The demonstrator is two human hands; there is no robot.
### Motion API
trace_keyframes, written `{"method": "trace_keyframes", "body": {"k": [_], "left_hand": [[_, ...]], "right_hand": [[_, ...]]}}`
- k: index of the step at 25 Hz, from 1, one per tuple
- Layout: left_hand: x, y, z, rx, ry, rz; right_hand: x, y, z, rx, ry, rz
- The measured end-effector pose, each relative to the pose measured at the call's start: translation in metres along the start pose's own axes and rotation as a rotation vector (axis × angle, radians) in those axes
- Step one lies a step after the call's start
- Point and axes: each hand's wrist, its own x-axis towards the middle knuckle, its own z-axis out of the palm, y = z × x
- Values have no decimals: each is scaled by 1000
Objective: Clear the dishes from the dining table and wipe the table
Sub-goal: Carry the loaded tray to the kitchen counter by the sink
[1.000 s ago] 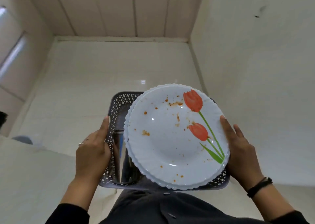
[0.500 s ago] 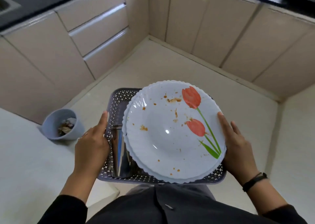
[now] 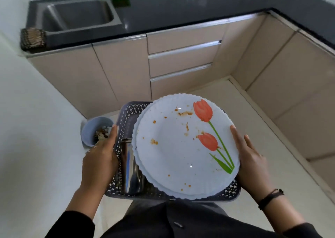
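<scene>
- My left hand (image 3: 101,158) clasps the basket (image 3: 126,118) at nine o'clock; my right hand (image 3: 252,163) clasps it at three.
- Stained plates (image 3: 181,156) rest inside, sink (image 3: 78,15) at eleven.

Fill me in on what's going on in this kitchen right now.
A person carries a dark perforated tray with both hands, left hand on its left side, right hand on its right. Stacked dirty tulip plates and a steel cup ride in it. Ahead is the sink in a black counter; a grey bin with scraps stands on the floor.
</scene>
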Motion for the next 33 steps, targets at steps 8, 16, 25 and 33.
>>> {"method": "trace_keyframes", "body": {"k": [8,16,25,33], "left_hand": [[167,-16,14,37,102,-184],[379,-68,-2,61,98,-237],[612,-86,14,18,180,-266],[782,-87,48,-1,165,-325]], "right_hand": [[238,-5,61,5,-79,-180],[459,-56,114,96,-135,-216],[712,-64,167,68,-156,-222],[893,-53,208,115,-207,-208]]}}
